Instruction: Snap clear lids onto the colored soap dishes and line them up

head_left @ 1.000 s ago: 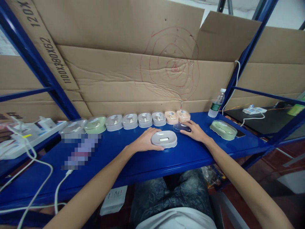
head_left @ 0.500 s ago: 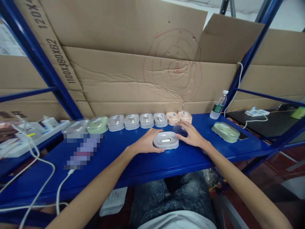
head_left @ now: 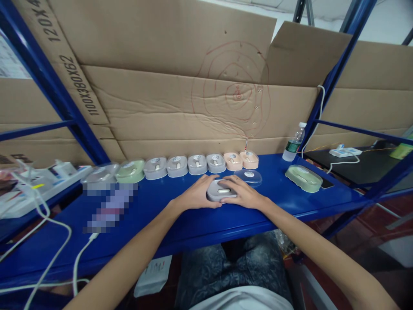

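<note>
A grey, rounded-oval plastic case (head_left: 214,194) with a light pill-shaped piece in its top sits on the blue shelf in front of me. My left hand (head_left: 198,193) curls around its left side, thumb along the front. On the right side, my right hand (head_left: 243,191) grips the same case, its fingers over the back and top. Just behind my right hand lies a clear plastic lid (head_left: 253,177) with a round sticker, apart from the case. Part of the case is hidden under my fingers.
Along the cardboard back stands a row of similar lidded cases: grey (head_left: 197,164), green (head_left: 130,171) and peach (head_left: 249,160). To the right are a water bottle (head_left: 293,145) and a green case (head_left: 303,178). A power strip (head_left: 48,183) and white cables (head_left: 69,228) occupy the left.
My right hand has left the clear lid, which now lies on the shelf, and has moved left onto the grey case. My left hand has stayed around the case.
</note>
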The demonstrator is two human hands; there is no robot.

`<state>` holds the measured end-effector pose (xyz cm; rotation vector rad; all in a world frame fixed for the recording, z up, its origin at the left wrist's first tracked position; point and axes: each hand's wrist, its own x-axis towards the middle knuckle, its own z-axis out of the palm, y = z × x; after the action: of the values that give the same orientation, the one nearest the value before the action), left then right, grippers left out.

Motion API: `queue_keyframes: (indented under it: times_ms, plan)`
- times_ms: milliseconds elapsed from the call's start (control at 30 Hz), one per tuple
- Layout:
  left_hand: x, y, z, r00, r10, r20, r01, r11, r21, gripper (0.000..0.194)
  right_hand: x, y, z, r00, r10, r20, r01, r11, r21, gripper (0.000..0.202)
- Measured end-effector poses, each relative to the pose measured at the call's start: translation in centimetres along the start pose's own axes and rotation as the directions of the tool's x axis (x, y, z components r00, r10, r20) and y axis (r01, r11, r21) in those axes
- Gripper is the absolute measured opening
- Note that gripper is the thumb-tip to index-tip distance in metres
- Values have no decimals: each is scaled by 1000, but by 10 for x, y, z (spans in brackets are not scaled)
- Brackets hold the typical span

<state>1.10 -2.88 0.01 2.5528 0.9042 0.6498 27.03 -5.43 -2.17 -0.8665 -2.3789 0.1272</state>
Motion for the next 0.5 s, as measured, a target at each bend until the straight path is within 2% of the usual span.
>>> queue_keyframes:
  times_ms: [233, 367, 500]
  plan:
    - [0, -4, 1, 997, -75, -19, 74, 996, -45, 126, 2, 8, -1, 979, 123, -165, -86, 973, 215, 51]
    - [2, -6, -1, 999, -39, -30, 37, 997, -68, 127, 1, 10, -4, 947, 172, -273, -101, 962, 253, 46]
    - [0, -8, -7, 999, -16, 35, 19, 997, -73, 126, -1, 12, -4, 915, 228, -333, -146, 956, 254, 52]
